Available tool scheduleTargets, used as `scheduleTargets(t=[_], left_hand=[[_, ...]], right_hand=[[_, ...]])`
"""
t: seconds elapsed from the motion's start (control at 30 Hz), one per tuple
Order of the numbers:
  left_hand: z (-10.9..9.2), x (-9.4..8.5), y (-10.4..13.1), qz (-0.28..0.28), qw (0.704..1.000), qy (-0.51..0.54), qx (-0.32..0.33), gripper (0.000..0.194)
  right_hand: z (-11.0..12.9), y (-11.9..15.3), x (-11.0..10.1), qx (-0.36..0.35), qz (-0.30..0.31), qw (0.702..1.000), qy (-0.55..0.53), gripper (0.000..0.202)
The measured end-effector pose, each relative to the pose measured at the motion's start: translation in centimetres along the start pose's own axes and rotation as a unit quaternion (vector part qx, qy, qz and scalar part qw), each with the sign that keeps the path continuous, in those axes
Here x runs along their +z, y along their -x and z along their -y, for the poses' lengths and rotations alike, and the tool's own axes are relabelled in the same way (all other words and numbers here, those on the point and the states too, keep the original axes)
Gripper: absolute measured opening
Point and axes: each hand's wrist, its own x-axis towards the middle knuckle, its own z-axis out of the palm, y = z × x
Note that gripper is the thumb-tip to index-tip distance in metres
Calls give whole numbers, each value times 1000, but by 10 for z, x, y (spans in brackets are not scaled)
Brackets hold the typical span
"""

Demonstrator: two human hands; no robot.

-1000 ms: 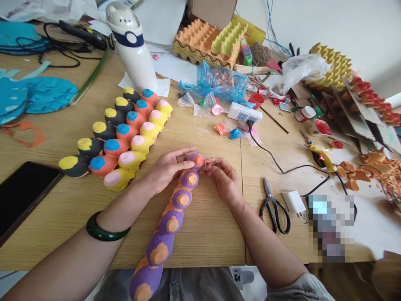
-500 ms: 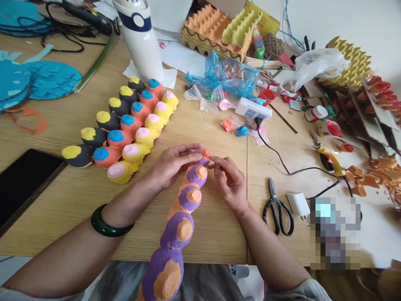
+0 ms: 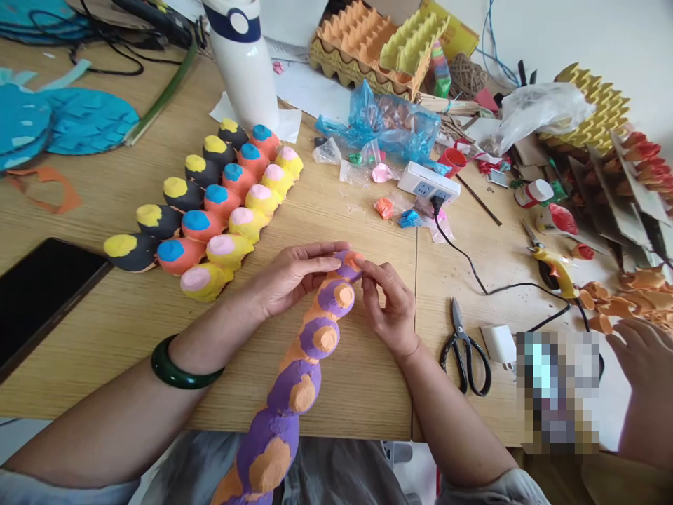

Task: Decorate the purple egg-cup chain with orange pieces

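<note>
A strip of egg carton cups [image 3: 303, 339], coated in purple clay with light orange clay between and on the tips, runs from the table toward my lap. My left hand [image 3: 287, 280] grips its far end, thumb on top and fingers behind the last cup. On that cup lies a brighter orange clay patch [image 3: 353, 261]. My right hand [image 3: 390, 301] touches this patch with the index fingertip; its thumb stands apart and the other fingers are bent. Left of my hands stand joined rows of clay-covered carton cups [image 3: 210, 257] in black, orange and yellow, with coloured tips.
Black-handled scissors [image 3: 465, 354] and a white charger [image 3: 498, 345] lie to the right. Another person's hand [image 3: 644, 358] is at the right edge. Behind are a power strip [image 3: 428, 184], a white bottle [image 3: 245, 77] and bagged clay [image 3: 383, 207]. A dark phone [image 3: 52, 301] lies left.
The strip's far end has shifted slightly right and the orange clay looks flatter under my right fingertip. Another person's hand has come in at the right edge.
</note>
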Motion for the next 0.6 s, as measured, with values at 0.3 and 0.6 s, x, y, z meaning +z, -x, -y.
scheduleTargets(t=[0.3,0.6], left_hand=[[0,3,3,9,996,-66,59,20],[-14,12,15,7,1000,-6,-14,22]], right_hand=[[-1,0,1,-23,-5,999,39,50],[-6,-2,-1,-116,-13,986,123,54]])
